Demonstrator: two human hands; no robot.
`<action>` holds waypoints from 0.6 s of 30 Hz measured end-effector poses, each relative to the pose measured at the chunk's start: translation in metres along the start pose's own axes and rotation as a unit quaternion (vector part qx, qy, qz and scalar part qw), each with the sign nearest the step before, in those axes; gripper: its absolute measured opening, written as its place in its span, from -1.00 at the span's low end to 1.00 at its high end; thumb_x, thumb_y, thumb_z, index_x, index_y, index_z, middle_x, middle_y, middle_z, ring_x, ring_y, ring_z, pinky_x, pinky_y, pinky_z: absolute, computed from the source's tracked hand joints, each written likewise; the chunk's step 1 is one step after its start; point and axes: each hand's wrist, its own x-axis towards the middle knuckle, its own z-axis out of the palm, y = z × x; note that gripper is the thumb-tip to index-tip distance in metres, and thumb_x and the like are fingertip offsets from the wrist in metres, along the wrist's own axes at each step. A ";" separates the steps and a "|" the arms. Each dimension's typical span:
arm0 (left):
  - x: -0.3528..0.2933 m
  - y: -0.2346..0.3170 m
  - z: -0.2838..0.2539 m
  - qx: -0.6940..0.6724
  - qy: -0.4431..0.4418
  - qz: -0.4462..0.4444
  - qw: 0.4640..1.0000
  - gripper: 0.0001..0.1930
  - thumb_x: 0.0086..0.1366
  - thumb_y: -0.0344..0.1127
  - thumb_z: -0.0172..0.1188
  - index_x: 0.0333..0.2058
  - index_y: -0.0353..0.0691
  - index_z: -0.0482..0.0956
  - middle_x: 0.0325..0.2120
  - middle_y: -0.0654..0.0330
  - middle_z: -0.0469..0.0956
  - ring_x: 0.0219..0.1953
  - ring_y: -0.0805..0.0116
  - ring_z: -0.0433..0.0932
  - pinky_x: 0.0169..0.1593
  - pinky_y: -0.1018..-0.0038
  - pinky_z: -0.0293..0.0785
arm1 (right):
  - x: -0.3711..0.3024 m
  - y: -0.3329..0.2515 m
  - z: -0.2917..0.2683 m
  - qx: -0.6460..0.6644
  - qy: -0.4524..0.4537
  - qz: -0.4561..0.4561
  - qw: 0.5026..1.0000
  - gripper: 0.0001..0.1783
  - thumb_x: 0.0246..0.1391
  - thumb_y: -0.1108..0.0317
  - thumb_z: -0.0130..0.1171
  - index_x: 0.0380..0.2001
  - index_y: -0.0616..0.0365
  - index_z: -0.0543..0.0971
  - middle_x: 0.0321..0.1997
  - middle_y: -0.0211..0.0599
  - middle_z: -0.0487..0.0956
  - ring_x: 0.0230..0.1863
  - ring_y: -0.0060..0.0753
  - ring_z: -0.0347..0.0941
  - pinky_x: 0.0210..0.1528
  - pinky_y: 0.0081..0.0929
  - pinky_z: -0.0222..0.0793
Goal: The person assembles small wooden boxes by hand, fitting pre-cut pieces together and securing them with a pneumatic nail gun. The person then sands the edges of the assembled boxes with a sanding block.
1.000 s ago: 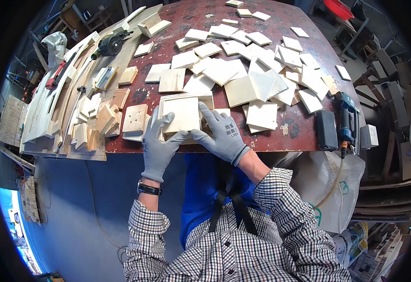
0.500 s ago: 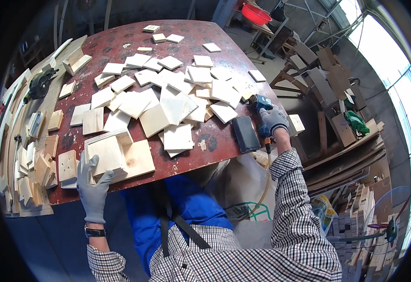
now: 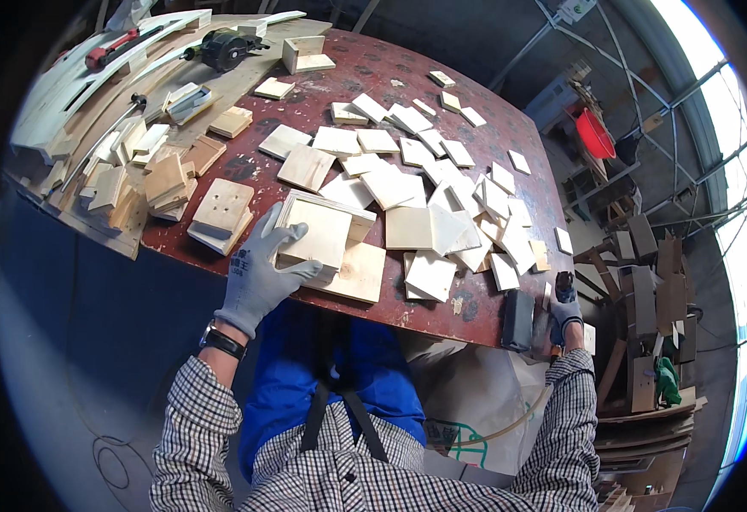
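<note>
left hand spread against pale square wooden box; right hand clamped on dark tool; scuffed red tabletop, grey floor.

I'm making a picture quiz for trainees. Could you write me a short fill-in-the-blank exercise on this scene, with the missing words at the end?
1. The boxlike piece touched by the left hand is made of ____.
2. The right hand is to the ____ of the dark block.
3. The basin beyond the table is coloured ____.
4. The dark wristband is worn on the person's ____ wrist.

Missing words: wood; right; red; left.
</note>
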 end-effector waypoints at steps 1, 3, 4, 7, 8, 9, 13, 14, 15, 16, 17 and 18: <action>0.000 0.000 -0.001 -0.019 -0.001 -0.009 1.000 -0.38 0.15 -0.03 0.62 0.14 -0.09 0.68 0.42 -0.22 0.36 0.45 -0.16 0.38 0.44 0.11 0.39 | -0.002 0.002 -0.007 0.003 0.025 0.002 1.000 -0.79 0.09 0.28 0.42 -0.32 0.18 0.66 -0.54 -0.36 0.61 -0.57 -0.39 0.58 -0.52 -0.32 0.46; -0.001 0.003 0.000 -0.022 0.006 0.002 1.000 -0.41 0.16 -0.05 0.61 0.14 -0.06 0.68 0.41 -0.22 0.37 0.43 -0.17 0.40 0.43 0.13 0.41 | 0.000 0.022 -0.040 0.057 0.013 0.034 0.998 -0.76 0.15 0.26 0.44 -0.28 0.18 0.64 -0.58 -0.39 0.57 -0.66 -0.46 0.50 -0.63 -0.38 0.38; 0.000 0.005 0.004 -0.029 0.006 0.008 1.000 -0.41 0.17 -0.05 0.61 0.14 -0.05 0.68 0.41 -0.22 0.37 0.43 -0.18 0.40 0.43 0.13 0.41 | -0.001 0.032 -0.057 0.094 0.039 0.008 0.995 -0.71 0.16 0.24 0.45 -0.21 0.21 0.65 -0.55 -0.34 0.59 -0.69 -0.46 0.50 -0.66 -0.38 0.37; -0.004 0.001 -0.003 -0.019 0.009 0.001 1.000 -0.41 0.17 -0.06 0.61 0.15 -0.06 0.68 0.41 -0.22 0.36 0.42 -0.18 0.41 0.42 0.13 0.42 | -0.079 -0.026 -0.107 0.181 0.051 -0.152 0.970 -0.73 0.25 0.23 0.44 -0.22 0.16 0.59 -0.52 -0.41 0.58 -0.65 -0.50 0.47 -0.59 -0.47 0.40; -0.003 0.003 -0.002 -0.024 0.006 0.004 1.000 -0.41 0.17 -0.07 0.61 0.15 -0.07 0.68 0.41 -0.22 0.36 0.43 -0.18 0.39 0.43 0.12 0.41 | -0.100 -0.027 -0.119 0.254 0.075 -0.218 0.939 -0.77 0.28 0.26 0.42 -0.26 0.13 0.58 -0.51 -0.42 0.57 -0.62 -0.51 0.47 -0.55 -0.49 0.42; -0.002 0.004 -0.002 -0.029 0.003 0.006 1.000 -0.40 0.17 -0.08 0.61 0.16 -0.09 0.67 0.42 -0.23 0.35 0.44 -0.18 0.38 0.44 0.12 0.40 | -0.127 -0.040 -0.137 0.305 0.029 -0.211 0.928 -0.77 0.30 0.26 0.40 -0.25 0.15 0.57 -0.50 -0.43 0.56 -0.58 -0.51 0.48 -0.50 -0.51 0.44; -0.001 0.001 -0.001 -0.035 0.008 0.014 0.999 -0.39 0.16 -0.12 0.62 0.16 -0.16 0.66 0.42 -0.28 0.34 0.49 -0.14 0.32 0.48 0.12 0.35 | -0.218 -0.113 -0.158 0.476 -0.152 -0.272 0.822 -0.82 0.30 0.39 0.26 -0.17 0.26 0.53 -0.47 -0.39 0.50 -0.55 -0.49 0.46 -0.44 -0.46 0.49; 0.000 0.000 0.002 -0.037 0.003 0.015 0.999 -0.39 0.16 -0.13 0.62 0.16 -0.17 0.66 0.42 -0.29 0.34 0.50 -0.13 0.31 0.49 0.13 0.34 | -0.230 -0.131 -0.160 0.477 -0.205 -0.282 0.807 -0.84 0.29 0.46 0.20 -0.12 0.28 0.51 -0.41 -0.36 0.49 -0.57 -0.48 0.43 -0.44 -0.41 0.50; 0.000 -0.003 0.002 -0.035 0.001 0.013 0.999 -0.39 0.16 -0.14 0.63 0.16 -0.18 0.66 0.42 -0.30 0.33 0.51 -0.12 0.29 0.50 0.13 0.32 | -0.251 -0.160 -0.155 0.491 -0.260 -0.272 0.786 -0.79 0.25 0.48 0.20 -0.08 0.31 0.51 -0.43 -0.35 0.48 -0.59 -0.47 0.43 -0.45 -0.40 0.50; 0.001 -0.003 0.002 -0.033 0.003 0.011 0.999 -0.38 0.16 -0.14 0.63 0.16 -0.20 0.66 0.42 -0.31 0.33 0.52 -0.12 0.28 0.51 0.13 0.31 | -0.268 -0.191 -0.143 0.503 -0.316 -0.264 0.759 -0.73 0.21 0.49 0.20 -0.04 0.33 0.50 -0.45 -0.34 0.48 -0.62 -0.47 0.43 -0.47 -0.39 0.50; 0.001 0.000 0.001 -0.033 0.002 0.008 0.999 -0.39 0.15 -0.16 0.64 0.15 -0.20 0.67 0.41 -0.30 0.34 0.52 -0.12 0.28 0.51 0.14 0.30 | -0.275 -0.214 -0.131 0.453 -0.347 -0.271 0.775 -0.70 0.20 0.46 0.23 -0.03 0.35 0.51 -0.47 -0.34 0.50 -0.62 -0.47 0.44 -0.47 -0.39 0.51; 0.001 -0.001 -0.001 -0.026 0.005 0.011 1.000 -0.39 0.15 -0.15 0.63 0.15 -0.20 0.67 0.41 -0.29 0.34 0.51 -0.13 0.29 0.50 0.14 0.31 | -0.281 -0.237 -0.118 0.402 -0.380 -0.280 0.785 -0.67 0.19 0.43 0.26 -0.03 0.37 0.53 -0.49 -0.34 0.51 -0.62 -0.47 0.45 -0.46 -0.38 0.52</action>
